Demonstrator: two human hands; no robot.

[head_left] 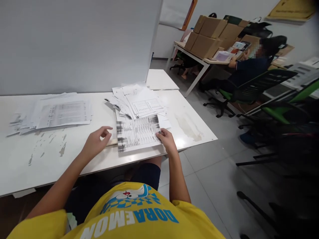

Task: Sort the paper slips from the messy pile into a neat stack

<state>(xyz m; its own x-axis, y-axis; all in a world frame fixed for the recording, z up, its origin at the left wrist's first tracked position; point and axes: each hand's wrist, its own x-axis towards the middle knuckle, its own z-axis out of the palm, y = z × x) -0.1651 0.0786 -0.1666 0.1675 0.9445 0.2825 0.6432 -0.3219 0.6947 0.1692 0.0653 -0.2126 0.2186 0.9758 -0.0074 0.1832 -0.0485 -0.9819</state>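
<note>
A sheet of paper [138, 134] with dark smudged printing is held at its right edge by my right hand [167, 138], thumb on top. To the left of the sheet, my left hand [96, 142] is raised over the table with thumb and forefinger apart, touching no paper. Part of a light wooden strip [112, 142] shows between that hand and the sheet; the rest is hidden under the paper. Just behind the sheet lies a loose pile of printed papers [147, 104], some of them blackened along their edges.
Another spread stack of papers [64, 113] rests on the left of the white table [99, 162]. A tall white panel [74, 43] stands along the back edge. Across the floor, a person [249, 69] sits by a desk with cardboard boxes [205, 36]; office chairs stand at the right.
</note>
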